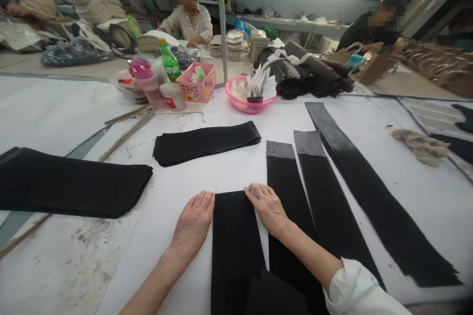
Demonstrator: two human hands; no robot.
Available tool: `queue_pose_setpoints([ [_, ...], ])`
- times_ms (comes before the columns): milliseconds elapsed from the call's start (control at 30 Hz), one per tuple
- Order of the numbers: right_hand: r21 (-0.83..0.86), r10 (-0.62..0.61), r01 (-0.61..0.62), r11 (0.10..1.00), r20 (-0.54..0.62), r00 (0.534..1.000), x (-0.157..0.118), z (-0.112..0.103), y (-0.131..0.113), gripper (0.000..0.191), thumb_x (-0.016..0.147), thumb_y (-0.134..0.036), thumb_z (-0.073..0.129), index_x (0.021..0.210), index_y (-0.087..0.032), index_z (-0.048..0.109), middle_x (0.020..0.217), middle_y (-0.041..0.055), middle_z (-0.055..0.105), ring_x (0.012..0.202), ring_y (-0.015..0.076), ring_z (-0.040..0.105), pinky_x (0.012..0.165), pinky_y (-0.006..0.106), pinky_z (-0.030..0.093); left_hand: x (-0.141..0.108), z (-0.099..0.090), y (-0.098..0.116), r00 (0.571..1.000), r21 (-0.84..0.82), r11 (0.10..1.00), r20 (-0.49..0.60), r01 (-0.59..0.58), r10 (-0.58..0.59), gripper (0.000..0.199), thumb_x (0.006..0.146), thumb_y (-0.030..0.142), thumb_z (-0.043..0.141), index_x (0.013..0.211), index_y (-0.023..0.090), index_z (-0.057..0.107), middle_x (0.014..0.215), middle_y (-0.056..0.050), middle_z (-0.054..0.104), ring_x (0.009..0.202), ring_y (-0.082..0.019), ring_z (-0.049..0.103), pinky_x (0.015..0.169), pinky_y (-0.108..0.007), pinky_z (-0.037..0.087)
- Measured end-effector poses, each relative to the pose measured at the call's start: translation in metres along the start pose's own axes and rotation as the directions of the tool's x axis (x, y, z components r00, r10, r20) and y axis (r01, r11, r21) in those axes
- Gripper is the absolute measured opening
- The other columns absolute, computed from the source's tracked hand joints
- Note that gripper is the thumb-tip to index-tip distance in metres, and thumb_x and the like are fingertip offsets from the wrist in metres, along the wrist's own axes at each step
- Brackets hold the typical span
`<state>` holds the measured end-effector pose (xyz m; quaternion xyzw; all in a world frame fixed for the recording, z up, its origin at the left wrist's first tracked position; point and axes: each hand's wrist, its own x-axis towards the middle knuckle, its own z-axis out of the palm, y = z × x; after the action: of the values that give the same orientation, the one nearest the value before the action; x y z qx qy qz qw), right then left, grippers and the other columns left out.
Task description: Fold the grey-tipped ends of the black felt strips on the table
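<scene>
A long black fabric strip (236, 246) lies lengthwise in front of me on the white tabletop. My left hand (195, 221) rests at its top left corner, fingers pressed together on the edge. At the top right corner, my right hand (266, 206) pinches the edge between thumb and fingers. Just right of it lie a black strip with a grey end (291, 206) and a second such strip (328, 197). More black pieces (277, 298) overlap the near end of the middle strip. Beyond my hands is a stack of black strips (207, 142).
Another black stack (70, 182) lies at left, and a long dark strip (369, 187) at right. Farther back stand a pink basket (249, 104), a pink box (197, 86), a green bottle (169, 61) and a metal pole (222, 24). People sit across the table.
</scene>
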<state>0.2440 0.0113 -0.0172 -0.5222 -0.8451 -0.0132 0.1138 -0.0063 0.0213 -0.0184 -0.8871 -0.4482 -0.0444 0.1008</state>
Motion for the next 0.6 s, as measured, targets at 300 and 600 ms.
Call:
queue_pose_setpoints([
  [300,0.218,0.203,-0.239,0.946,0.175,0.963,0.036,-0.026,0.001,0.016,0.09,-0.029,0.063,0.104,-0.023,0.067,0.097,0.0046,0.063,0.095,0.0213,0.053,0.08,0.029,0.042,-0.007,0.014,0.004,0.976,-0.304,0.944,-0.134,0.125,-0.172,0.039,0.087,0.004,0.039,0.121,0.01,0.058,0.123,-0.015,0.058,0.118,-0.029,0.05,0.106,-0.045,0.04],
  [600,0.401,0.216,-0.368,0.839,0.375,0.902,0.069,-0.019,-0.006,0.014,0.072,-0.028,0.08,0.074,-0.02,0.069,0.072,-0.0007,0.064,0.07,0.0156,0.057,0.059,0.023,0.035,-0.007,0.01,0.002,0.932,-0.639,0.743,-0.11,0.2,-0.346,0.032,0.091,0.018,0.041,0.118,0.021,0.059,0.12,-0.009,0.059,0.116,-0.025,0.052,0.104,-0.046,0.04],
])
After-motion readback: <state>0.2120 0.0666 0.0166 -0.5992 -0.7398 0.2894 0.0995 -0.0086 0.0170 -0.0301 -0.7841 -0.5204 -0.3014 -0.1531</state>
